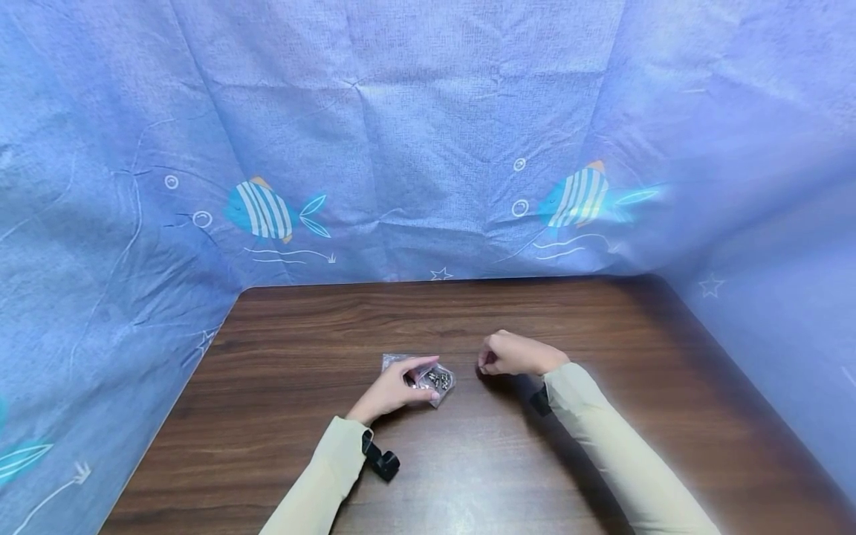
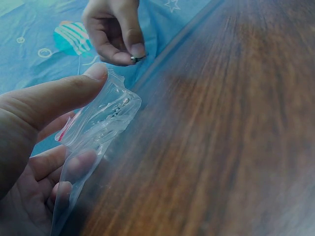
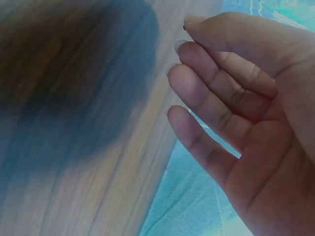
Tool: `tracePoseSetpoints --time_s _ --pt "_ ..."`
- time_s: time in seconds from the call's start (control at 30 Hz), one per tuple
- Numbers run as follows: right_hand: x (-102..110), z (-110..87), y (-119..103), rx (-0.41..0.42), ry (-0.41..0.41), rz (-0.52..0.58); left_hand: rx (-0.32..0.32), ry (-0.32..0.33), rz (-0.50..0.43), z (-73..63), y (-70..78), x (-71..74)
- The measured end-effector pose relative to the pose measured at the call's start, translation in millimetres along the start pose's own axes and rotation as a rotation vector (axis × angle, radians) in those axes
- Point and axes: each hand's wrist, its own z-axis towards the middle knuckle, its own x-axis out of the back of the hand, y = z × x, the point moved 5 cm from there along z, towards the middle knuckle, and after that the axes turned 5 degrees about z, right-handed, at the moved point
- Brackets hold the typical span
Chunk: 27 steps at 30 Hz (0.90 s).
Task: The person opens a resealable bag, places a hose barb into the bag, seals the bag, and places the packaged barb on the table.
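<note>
A clear plastic zip bag is held in my left hand, thumb along one edge and fingers behind the other side. Small shiny metal pieces lie together in the bag's right end in the head view. To the right of the bag, my right hand is low over the table. Its thumb and forefinger pinch a small metal piece, perhaps a screw, as the left wrist view shows. Only a dark speck of that piece shows at the fingertips in the right wrist view; the other fingers are loosely bent.
A dark brown wood-grain table spreads under both hands. Blue cloth printed with fish hangs behind the table and along both sides. A black wrist camera sits at the left wrist, close above the tabletop.
</note>
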Motion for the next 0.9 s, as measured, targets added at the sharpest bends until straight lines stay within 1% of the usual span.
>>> tracePoseSetpoints --time_s 0.07,0.3,0.67,0.8,0.9 --pt "1.5 1.6 -3.2 -0.002 0.001 0.005 -0.004 0.008 0.004 1.5 -5.4 -0.8" --pt "6.9 8.1 -14.6 0.01 0.011 0.01 -0.021 0.009 0.011 1.2 -4.5 0.4" --pt "7.7 18.7 -29.4 0.088 0.053 -0.036 -0.017 0.022 0.01 1.2 -4.7 -0.7" --pt "6.1 22.2 -35.2 0.1 0.058 -0.032 -0.014 0.017 0.018 0.2 1.2 -0.6" --pt "4.3 24.9 -38.5 0.095 0.055 -0.02 -0.014 0.001 0.012 -3.1 13.8 2.7"
